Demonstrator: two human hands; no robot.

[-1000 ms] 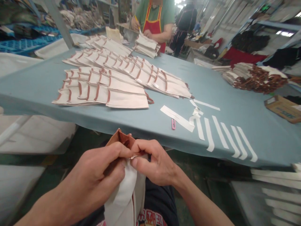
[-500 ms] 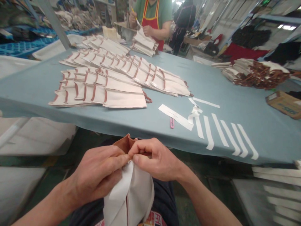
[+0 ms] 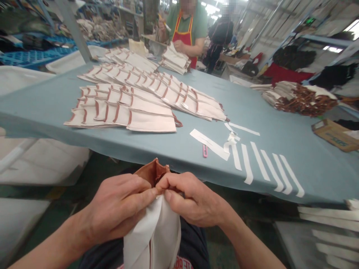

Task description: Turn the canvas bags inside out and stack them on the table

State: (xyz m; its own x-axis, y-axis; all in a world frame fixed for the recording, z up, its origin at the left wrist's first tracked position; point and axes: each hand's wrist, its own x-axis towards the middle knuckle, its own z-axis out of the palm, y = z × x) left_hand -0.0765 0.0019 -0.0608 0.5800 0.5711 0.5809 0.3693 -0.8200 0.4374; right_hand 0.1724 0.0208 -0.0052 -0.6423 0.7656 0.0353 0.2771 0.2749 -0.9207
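Observation:
A cream fabric pouch [image 3: 168,235] with brown edging and a brown lining hangs over my lap, its brown mouth gaping at the top. My left hand [image 3: 120,205] pinches the pouch's upper edge. A white strip [image 3: 141,231] runs down from beneath those fingers along the pouch's front. Close beside it, my right hand [image 3: 190,198] has thumb and forefinger closed on the same edge. The fingertips of both hands nearly meet, and they cover the exact spot being gripped.
The blue-green table [image 3: 157,149] bears rows of cream pouches [image 3: 151,120], several white strips [image 3: 260,164] and a small pink clip [image 3: 205,151]. A brown-trimmed pile [image 3: 300,98] and a cardboard box [image 3: 335,133] sit at right. Across the table stands a person in a red apron [image 3: 183,35].
The view has tilted slightly, so the table's contents appear shifted. Both hands keep their pinch on the pouch edge, with the right fingertips slightly farther right. The pouch's mouth shows more of its brown inside.

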